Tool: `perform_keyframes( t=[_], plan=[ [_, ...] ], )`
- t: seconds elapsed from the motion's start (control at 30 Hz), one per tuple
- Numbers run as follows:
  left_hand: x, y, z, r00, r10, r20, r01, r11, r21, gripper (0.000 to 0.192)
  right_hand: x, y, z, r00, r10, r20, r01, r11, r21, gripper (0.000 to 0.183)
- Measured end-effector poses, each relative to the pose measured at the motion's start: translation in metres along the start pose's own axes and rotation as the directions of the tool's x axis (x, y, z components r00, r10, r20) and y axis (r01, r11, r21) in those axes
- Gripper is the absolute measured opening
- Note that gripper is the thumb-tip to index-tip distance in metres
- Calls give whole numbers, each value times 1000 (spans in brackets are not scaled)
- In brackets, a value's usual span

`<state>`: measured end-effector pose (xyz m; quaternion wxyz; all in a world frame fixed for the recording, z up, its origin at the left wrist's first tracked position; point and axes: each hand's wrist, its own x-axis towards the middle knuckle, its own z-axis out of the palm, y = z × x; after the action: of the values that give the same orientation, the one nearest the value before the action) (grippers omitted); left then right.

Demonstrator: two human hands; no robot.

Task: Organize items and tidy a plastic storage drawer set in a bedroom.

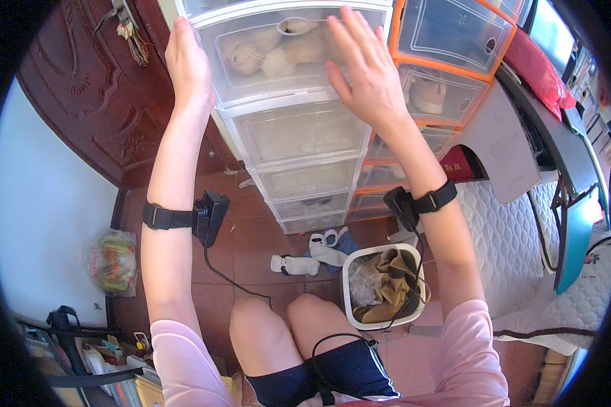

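Observation:
A tall stack of clear plastic drawers with white frames [300, 135] stands before me. My left hand [189, 71] is held edge-on at the left side of the top visible drawer, fingers up and close together. In front of that drawer's right part is my right hand [364, 68], palm towards the front, thumb apart from the fingers; whether it touches the plastic I cannot tell. Through the drawer front, under its oval handle hole, a beige plush toy [272, 53] shows. Neither hand holds anything.
Orange-framed clear drawers [438, 94] with shoes adjoin on the right. A white-rimmed waste bin [353, 310] with crumpled brown paper stands by my knees, next to white socks [300, 265] on the tiled floor. At left are a carved wooden door [89, 76] and a plastic bag [113, 262].

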<state>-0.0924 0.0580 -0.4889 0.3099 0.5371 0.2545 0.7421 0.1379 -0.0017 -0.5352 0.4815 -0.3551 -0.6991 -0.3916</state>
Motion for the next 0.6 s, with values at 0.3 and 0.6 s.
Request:
perform_keyframes(
  t=[0.3,0.6],
  plan=[
    [-3,-12,3,912,409,-9,-387,869,307,42,55,20,-43,687,727,-5,-647,615,451,17],
    [-4,-15,5,861,506,-53,-445,799,405,42,77,16,-52,601,792,106,-771,540,337,23]
  ],
)
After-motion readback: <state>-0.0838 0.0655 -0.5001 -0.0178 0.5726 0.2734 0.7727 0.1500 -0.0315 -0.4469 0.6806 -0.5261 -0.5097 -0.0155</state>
